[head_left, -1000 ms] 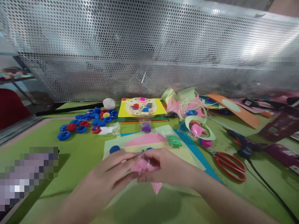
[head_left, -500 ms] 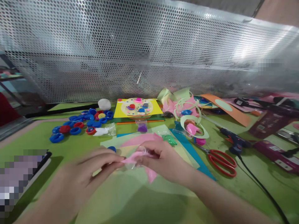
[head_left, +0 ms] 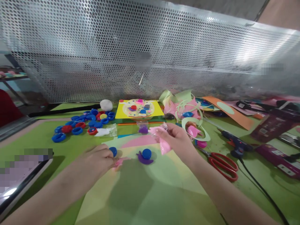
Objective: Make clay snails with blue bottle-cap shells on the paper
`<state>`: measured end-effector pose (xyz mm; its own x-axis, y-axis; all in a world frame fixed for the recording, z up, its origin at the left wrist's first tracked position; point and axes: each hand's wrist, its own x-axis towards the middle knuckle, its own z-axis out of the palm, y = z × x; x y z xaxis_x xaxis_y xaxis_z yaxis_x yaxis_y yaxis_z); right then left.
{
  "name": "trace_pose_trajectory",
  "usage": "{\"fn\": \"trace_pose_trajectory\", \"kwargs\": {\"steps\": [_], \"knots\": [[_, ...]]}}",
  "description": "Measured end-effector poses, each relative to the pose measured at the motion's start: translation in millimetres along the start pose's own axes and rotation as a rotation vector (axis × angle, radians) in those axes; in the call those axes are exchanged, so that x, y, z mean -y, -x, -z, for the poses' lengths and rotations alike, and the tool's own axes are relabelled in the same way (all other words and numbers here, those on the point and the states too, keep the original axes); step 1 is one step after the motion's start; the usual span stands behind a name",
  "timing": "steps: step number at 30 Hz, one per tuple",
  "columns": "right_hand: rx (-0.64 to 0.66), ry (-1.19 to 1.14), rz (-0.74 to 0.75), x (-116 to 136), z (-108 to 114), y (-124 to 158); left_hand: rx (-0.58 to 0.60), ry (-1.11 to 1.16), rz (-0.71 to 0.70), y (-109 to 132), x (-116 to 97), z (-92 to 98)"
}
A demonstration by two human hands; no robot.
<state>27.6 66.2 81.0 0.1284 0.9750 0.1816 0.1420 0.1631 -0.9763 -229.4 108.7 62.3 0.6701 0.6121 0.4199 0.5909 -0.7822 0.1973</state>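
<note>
My left hand [head_left: 99,159] is closed on a thin piece of pink clay [head_left: 119,162], which sticks out to the right of the fingertips. In my right hand [head_left: 177,137] is a plastic packet of pink clay [head_left: 164,146], pinched above the paper. Between the hands, a blue bottle cap [head_left: 147,153] sits on a purple, snail-like clay shape [head_left: 144,161]. Another blue cap [head_left: 112,151] lies just beyond my left fingers. Under all this are pale green paper sheets [head_left: 150,190] and a pink sheet [head_left: 138,141].
Blue and red caps [head_left: 77,129] and a white clay packet [head_left: 104,131] lie at left, a phone [head_left: 23,181] nearer. Behind is a decorated yellow card [head_left: 120,111]. Red-handled scissors [head_left: 223,165], a glue gun [head_left: 234,142] and paper scraps [head_left: 170,107] are at right.
My hands have moved apart, pulling the pink clay in two. The right went up and right with the packet; the left kept a small piece. The purple shape with the blue cap is now uncovered.
</note>
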Motion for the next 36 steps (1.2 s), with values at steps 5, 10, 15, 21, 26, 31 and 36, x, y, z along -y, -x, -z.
{"fn": "trace_pose_trajectory", "kwargs": {"steps": [5, 10, 15, 21, 26, 31, 36], "knots": [[0.121, 0.087, -0.025, 3.4, -9.8, 7.3, 0.373, -0.108, -0.028, -5.0, -4.3, 9.7], [0.265, 0.214, -0.058, 5.1, -16.9, 14.7, 0.121, -0.082, 0.101, -4.6, -3.0, 9.7], [0.413, 0.127, 0.036, 1.5, -26.5, 23.2, -0.046, 0.035, 0.047, 6.2, -23.8, 8.3], [0.425, 0.054, 0.103, -0.3, -29.5, 26.9, -0.104, 0.136, -0.043, 8.8, -47.6, 10.9], [0.542, -0.036, -0.024, -0.5, -28.4, 28.7, -0.112, 0.333, 0.057, 4.2, -46.0, 12.4], [0.698, -0.056, -0.177, 1.5, -30.2, 31.9, -0.007, 0.355, 0.25, 4.2, -40.9, 13.4], [0.803, 0.053, -0.131, 3.4, -34.0, 34.7, -0.062, 0.261, 0.179, 8.7, -43.8, 6.7]]}}
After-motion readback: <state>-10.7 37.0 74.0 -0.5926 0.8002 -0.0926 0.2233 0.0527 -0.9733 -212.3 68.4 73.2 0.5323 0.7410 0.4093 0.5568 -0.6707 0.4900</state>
